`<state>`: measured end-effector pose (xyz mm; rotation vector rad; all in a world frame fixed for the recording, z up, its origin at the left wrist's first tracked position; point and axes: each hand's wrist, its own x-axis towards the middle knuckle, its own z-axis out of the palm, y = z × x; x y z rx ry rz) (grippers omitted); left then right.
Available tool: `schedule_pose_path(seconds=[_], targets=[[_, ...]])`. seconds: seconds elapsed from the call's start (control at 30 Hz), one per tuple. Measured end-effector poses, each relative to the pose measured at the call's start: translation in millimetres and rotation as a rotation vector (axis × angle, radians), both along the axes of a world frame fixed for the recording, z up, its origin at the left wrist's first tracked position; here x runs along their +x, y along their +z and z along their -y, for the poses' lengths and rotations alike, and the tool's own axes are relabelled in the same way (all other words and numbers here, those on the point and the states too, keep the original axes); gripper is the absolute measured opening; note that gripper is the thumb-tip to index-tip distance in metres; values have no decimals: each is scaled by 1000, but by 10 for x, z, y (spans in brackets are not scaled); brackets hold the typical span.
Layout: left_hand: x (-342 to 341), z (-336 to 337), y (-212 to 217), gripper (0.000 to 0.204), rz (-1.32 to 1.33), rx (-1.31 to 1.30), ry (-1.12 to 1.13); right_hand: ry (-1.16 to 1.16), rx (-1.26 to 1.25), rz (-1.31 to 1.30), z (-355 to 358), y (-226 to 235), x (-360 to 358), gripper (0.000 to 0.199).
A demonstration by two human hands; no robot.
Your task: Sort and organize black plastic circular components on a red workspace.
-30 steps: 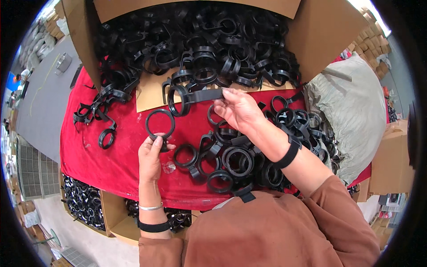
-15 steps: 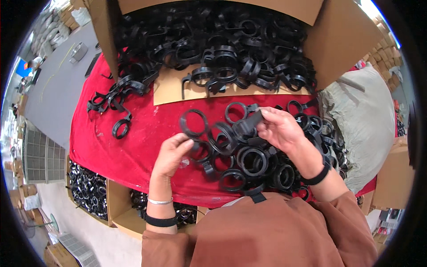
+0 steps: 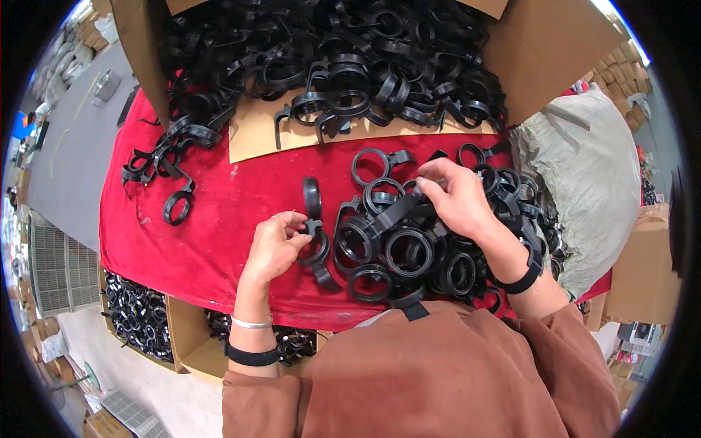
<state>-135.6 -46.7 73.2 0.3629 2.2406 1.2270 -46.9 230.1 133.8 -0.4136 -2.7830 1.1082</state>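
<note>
My left hand (image 3: 276, 246) pinches the short tab of a black plastic ring (image 3: 312, 197). That ring stands nearly edge-on above my fingertips. Another black ring with a curved arm (image 3: 322, 276) lies just below them on the red cloth. To the right, my right hand (image 3: 458, 198) has thumb and fingers closed at the upper end of a flat black arm (image 3: 396, 214). This arm slants down to a black ring (image 3: 356, 239) over the pile. Many similar rings, such as one in front (image 3: 409, 252), lie heaped between and below my hands.
A cardboard box (image 3: 562, 58) on its side spills black ringed parts (image 3: 350, 73) onto the red cloth (image 3: 241, 212). A stuffed pale sack (image 3: 584, 168) borders the pile at right. Below the table's left edge are boxes of parts (image 3: 139, 314). A grey table (image 3: 73, 139) stands far left.
The ring in my left hand has turned from face-on to nearly edge-on. The arm at my right hand now stretches down-left toward the pile. The whole view has shifted slightly.
</note>
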Motion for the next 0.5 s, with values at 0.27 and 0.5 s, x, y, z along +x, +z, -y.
schedule_pose_path(seconds=[0.27, 0.5], targets=[[49, -107, -128, 13, 41, 188, 2, 511, 445, -157, 596, 74, -411, 54], [-115, 83, -200, 17, -271, 220, 146, 866, 698, -14, 698, -226, -825, 17]])
